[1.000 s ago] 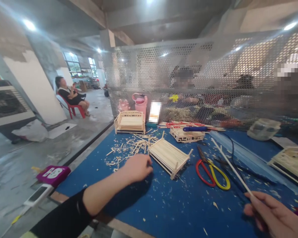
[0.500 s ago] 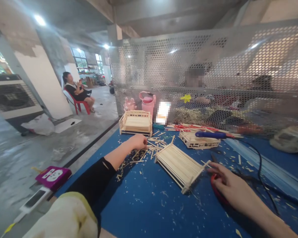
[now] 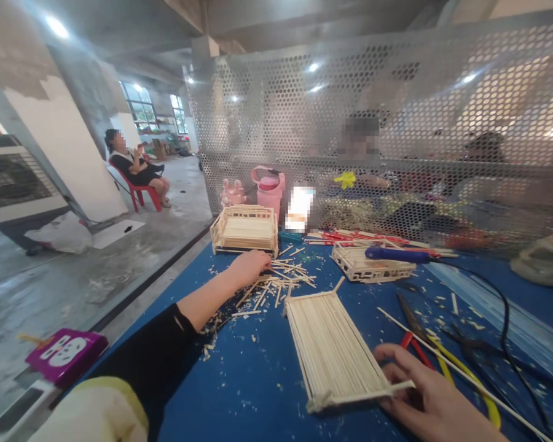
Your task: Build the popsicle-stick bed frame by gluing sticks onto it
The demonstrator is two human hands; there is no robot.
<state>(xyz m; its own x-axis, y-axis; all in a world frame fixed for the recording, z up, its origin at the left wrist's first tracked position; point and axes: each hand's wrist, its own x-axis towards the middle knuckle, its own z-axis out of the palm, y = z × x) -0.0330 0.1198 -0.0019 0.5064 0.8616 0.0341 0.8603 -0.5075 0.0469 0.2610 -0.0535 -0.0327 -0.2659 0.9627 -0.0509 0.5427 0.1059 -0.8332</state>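
Observation:
My right hand (image 3: 417, 387) grips the near right corner of a slatted panel of thin pale wooden sticks (image 3: 334, 344). Short legs or posts jut from the panel's corners. My left hand (image 3: 251, 267) is at the pile of loose cut sticks (image 3: 286, 279), its fingers curled down together. What those fingers pinch, if anything, is hidden. Just behind my left hand stands a miniature stick bench (image 3: 246, 227) with a railed back.
A second stick piece (image 3: 373, 264) carries a blue-handled corded tool (image 3: 396, 254). Pliers with red and yellow handles (image 3: 461, 374) lie beside my right hand. A perforated metal screen (image 3: 267, 123) borders the blue table (image 3: 239, 380). Leftward are a purple power socket (image 3: 67, 356) and a seated person (image 3: 136, 169).
The slatted panel has turned and come nearer me, with my right hand now gripping its corner. The pliers lie uncovered. My left hand stays at the loose sticks.

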